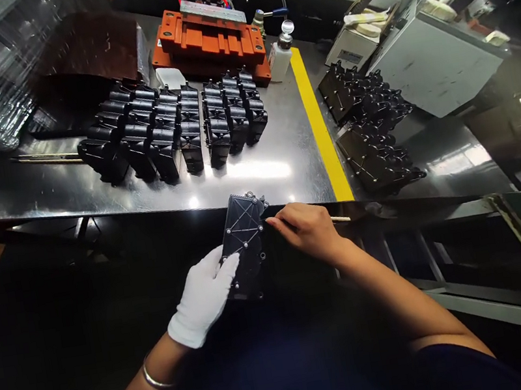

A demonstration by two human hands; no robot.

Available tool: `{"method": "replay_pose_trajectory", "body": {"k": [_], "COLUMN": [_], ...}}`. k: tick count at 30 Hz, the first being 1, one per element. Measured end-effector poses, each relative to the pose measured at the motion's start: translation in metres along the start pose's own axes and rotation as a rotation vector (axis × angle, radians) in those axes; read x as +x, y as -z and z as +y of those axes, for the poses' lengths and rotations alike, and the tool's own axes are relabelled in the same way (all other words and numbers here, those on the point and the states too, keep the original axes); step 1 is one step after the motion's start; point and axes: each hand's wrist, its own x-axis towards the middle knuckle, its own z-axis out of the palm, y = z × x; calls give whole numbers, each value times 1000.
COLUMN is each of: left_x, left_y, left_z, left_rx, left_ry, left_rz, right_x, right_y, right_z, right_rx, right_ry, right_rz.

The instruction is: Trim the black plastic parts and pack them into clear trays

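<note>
My left hand (203, 296), in a white glove, is closed around the lower left side of a black plastic housing (245, 224). Crossed ribs and small metal pins show on the housing's flat face, which is tilted up in front of the bench edge. My bare right hand (311, 230) is closed on a thin stick-like tool (342, 218). Its pale end sticks out behind the hand to the right. The tool's front end is by the right edge of the housing, too small to make out, and I cannot tell whether it touches.
Rows of black housings (188, 127) stand on the steel bench (142, 197). More housings (373, 157) are stacked right of a yellow tape strip (319, 126). Behind are an orange fixture (211, 44), a white pump bottle (279, 60), a brown bin (94, 50) and a grey metal box (437, 61).
</note>
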Motion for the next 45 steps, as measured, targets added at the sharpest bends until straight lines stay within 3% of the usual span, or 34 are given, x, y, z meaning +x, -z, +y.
{"method": "replay_pose_trajectory", "body": {"k": [11,27,45], "left_x": [2,3,3], "left_y": [-1,-1,-1], "left_z": [-1,-1,-1], "left_rx": [-55,-26,-29], "left_ry": [-5,-9,-5], "left_rz": [3,25,24], "right_x": [6,-6,-11], "right_y": [7,-3,-7], "right_z": [0,-4,-4], "right_rx": [-51,90,260], "right_ry": [59,-90,-134], "right_rz": [-62,97,101]}}
